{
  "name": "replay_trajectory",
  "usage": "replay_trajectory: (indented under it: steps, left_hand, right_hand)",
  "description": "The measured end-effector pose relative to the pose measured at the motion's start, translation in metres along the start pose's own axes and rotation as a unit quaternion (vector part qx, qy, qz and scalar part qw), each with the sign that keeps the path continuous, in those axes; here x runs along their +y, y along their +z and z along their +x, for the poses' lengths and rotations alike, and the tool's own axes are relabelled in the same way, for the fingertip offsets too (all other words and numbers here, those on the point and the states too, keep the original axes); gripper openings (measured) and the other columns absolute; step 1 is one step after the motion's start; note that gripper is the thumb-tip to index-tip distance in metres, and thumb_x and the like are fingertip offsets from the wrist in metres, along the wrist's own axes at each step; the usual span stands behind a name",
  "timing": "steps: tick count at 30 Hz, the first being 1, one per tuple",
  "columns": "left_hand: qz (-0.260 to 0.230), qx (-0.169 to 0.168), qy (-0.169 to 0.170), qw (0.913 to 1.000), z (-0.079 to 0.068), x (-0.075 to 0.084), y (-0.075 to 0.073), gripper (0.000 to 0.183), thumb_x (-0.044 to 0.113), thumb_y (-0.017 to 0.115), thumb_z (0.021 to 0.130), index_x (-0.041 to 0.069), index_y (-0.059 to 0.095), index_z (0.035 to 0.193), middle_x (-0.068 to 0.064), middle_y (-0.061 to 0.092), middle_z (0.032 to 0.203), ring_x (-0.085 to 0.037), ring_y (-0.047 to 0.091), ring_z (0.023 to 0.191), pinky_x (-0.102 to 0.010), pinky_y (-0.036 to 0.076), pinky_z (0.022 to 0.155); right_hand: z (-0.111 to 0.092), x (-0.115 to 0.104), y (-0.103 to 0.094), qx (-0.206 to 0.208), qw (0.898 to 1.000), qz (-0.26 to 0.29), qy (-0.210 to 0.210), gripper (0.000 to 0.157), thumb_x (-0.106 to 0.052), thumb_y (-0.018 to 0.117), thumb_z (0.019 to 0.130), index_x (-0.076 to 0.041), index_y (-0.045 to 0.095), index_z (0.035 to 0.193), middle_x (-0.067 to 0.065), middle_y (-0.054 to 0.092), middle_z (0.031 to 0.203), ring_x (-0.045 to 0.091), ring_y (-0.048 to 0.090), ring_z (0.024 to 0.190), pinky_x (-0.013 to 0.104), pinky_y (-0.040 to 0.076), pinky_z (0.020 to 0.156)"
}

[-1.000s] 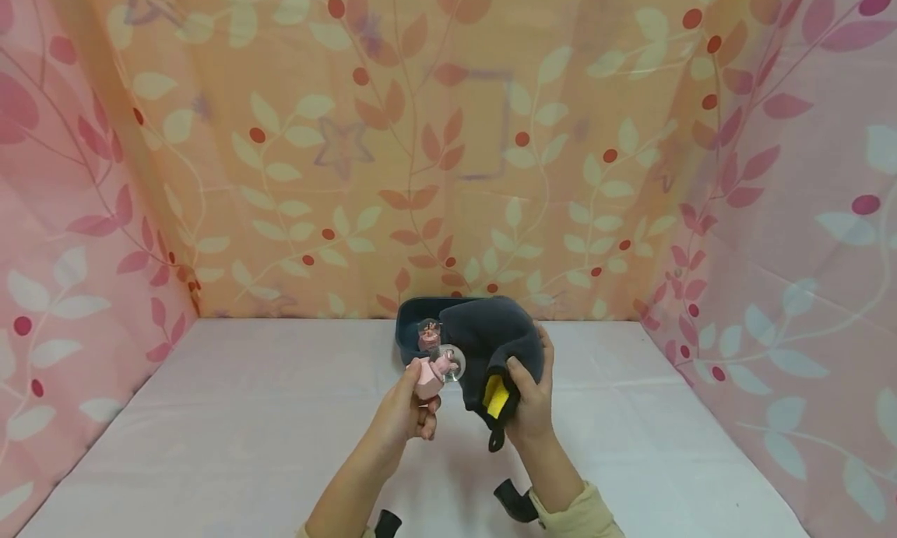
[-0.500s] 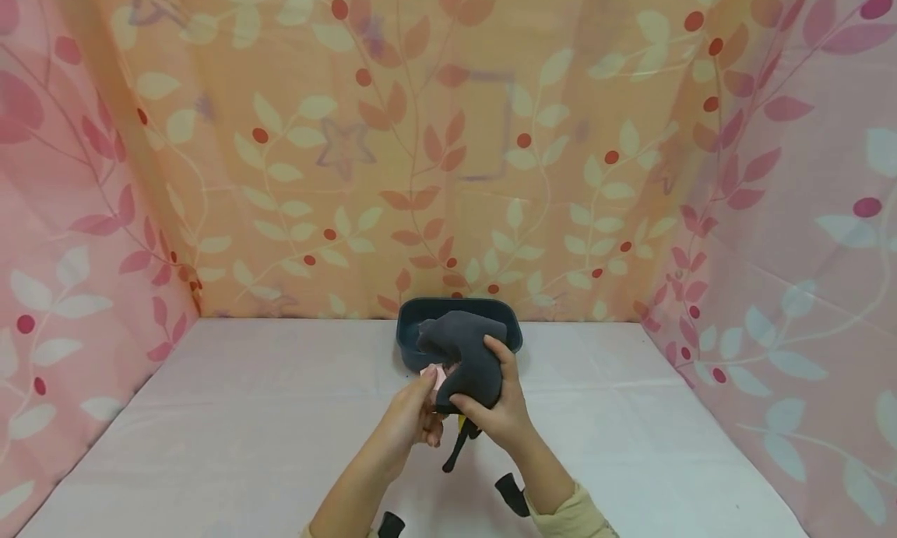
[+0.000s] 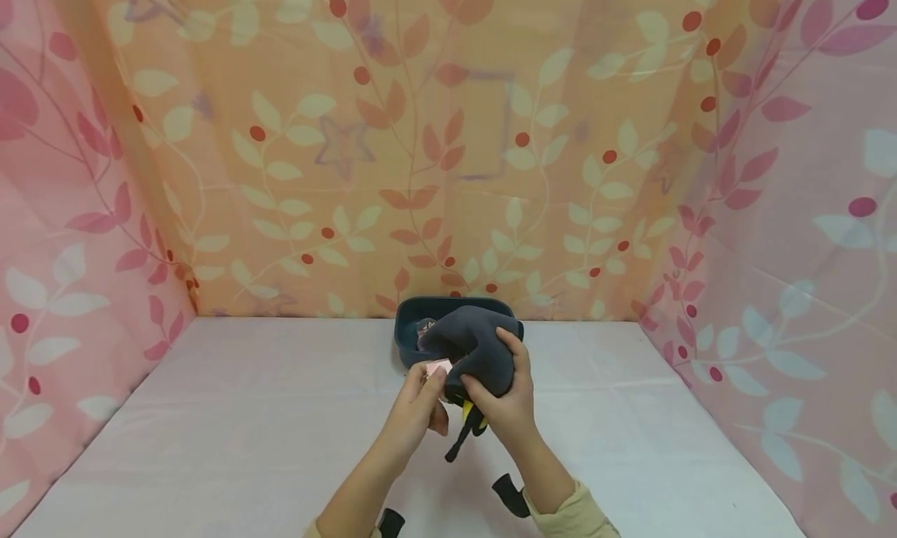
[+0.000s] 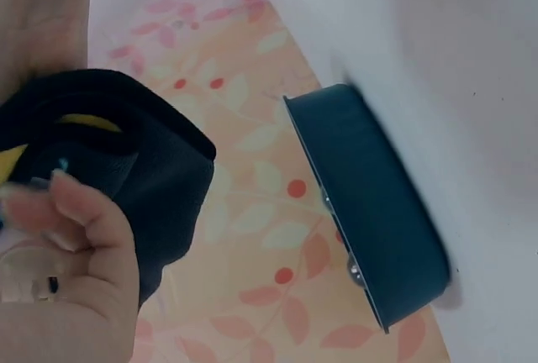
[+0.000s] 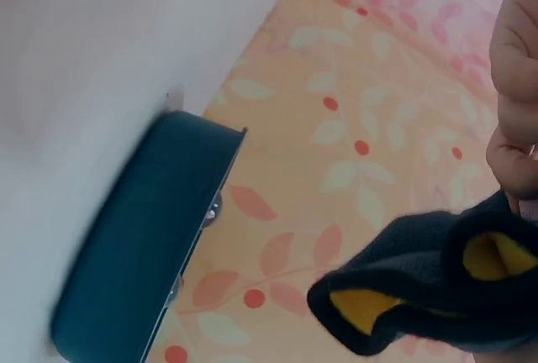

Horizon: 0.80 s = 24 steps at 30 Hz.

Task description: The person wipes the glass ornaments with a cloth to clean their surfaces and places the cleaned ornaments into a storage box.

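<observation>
My left hand (image 3: 418,404) pinches a small snow globe by its pink base (image 3: 439,367); its clear dome is hidden behind the cloth in the head view. My right hand (image 3: 508,398) grips a bunched dark grey cloth (image 3: 476,339) against the globe. Yellow lining, black edging and a dangling black loop (image 3: 459,442) show on the cloth's lower side. In the right wrist view, the cloth (image 5: 403,262) folds open to its yellow inside. The left hand (image 4: 80,270) overlaps the cloth in the left wrist view.
Behind the hands stands a dark blue-green tray (image 3: 409,359), with another snow globe (image 3: 424,332) inside. Two clear domes peek over its rim in the right wrist view. A white sheet (image 3: 245,429) covers the table, and patterned curtains (image 3: 434,133) enclose it.
The right hand has brought the cloth leftward from beside the snow globe onto it, covering the dome. The left hand has turned the globe. Over the last half second, both hands shift slightly right.
</observation>
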<state>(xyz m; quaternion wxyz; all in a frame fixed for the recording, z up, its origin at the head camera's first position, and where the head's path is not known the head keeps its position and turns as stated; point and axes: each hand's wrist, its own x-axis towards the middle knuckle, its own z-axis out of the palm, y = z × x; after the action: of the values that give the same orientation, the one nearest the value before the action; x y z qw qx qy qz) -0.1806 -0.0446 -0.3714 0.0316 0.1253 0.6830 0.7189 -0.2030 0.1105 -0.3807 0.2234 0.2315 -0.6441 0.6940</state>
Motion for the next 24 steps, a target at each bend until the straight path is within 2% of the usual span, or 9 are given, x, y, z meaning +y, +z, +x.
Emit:
replay_trajectory:
  steps: [3,6,10,13,18,24]
  left_hand:
    - [0.000,-0.005,0.012,0.9999,0.000,0.001,0.001,0.034,0.034,0.036,0.106,0.001,0.037,0.115,-0.005,0.047,0.076,-0.012,0.045,0.051,-0.025,0.045,0.056]
    - [-0.004,-0.012,0.015,0.9998,0.001,0.001,0.002,0.036,0.036,0.030,0.107,0.001,0.038,0.109,-0.004,0.046,0.072,-0.010,0.042,0.047,-0.023,0.044,0.053]
    - [-0.022,-0.028,0.000,0.9994,0.002,0.000,0.000,0.046,0.043,0.024,0.107,0.001,0.044,0.103,-0.002,0.045,0.067,-0.009,0.040,0.045,-0.022,0.044,0.053]
    - [-0.047,-0.042,-0.023,0.9977,0.002,-0.001,-0.002,0.053,0.049,0.022,0.105,0.004,0.047,0.095,-0.001,0.044,0.068,-0.009,0.038,0.044,-0.024,0.045,0.054]
    - [-0.090,-0.073,-0.046,0.9922,0.001,-0.003,-0.006,0.057,0.055,0.019,0.103,0.008,0.048,0.090,-0.001,0.040,0.068,-0.009,0.035,0.045,-0.025,0.045,0.055]
    - [-0.127,-0.093,-0.066,0.9854,-0.001,-0.005,-0.008,0.059,0.058,0.016,0.102,0.009,0.046,0.092,0.000,0.039,0.068,-0.009,0.033,0.046,-0.024,0.042,0.053]
  right_hand:
    - [0.002,0.001,0.000,-0.004,1.000,0.021,0.002,0.063,0.003,0.066,0.082,-0.018,0.044,0.136,0.012,0.047,0.126,0.020,0.058,0.097,0.029,0.054,0.077]
    - [0.003,0.003,0.000,-0.004,0.998,0.068,0.011,0.058,0.000,0.063,0.084,-0.024,0.046,0.134,0.011,0.048,0.124,0.019,0.061,0.094,0.030,0.054,0.076]
    - [0.004,0.005,0.000,0.002,0.990,0.137,0.024,0.052,0.002,0.056,0.087,-0.025,0.047,0.131,0.008,0.051,0.121,0.016,0.060,0.089,0.028,0.053,0.076]
    - [0.005,0.007,0.001,0.014,0.985,0.168,0.036,0.049,0.003,0.053,0.090,-0.023,0.047,0.130,0.006,0.053,0.119,0.014,0.058,0.090,0.026,0.052,0.077]
    - [0.005,0.009,0.003,0.053,0.977,0.187,0.082,0.041,0.001,0.052,0.093,-0.022,0.047,0.126,0.002,0.055,0.117,0.014,0.057,0.094,0.025,0.051,0.079]
    - [0.004,0.012,0.003,0.098,0.966,0.168,0.171,0.037,-0.004,0.054,0.095,-0.022,0.045,0.126,0.002,0.053,0.118,0.016,0.055,0.101,0.026,0.051,0.081]
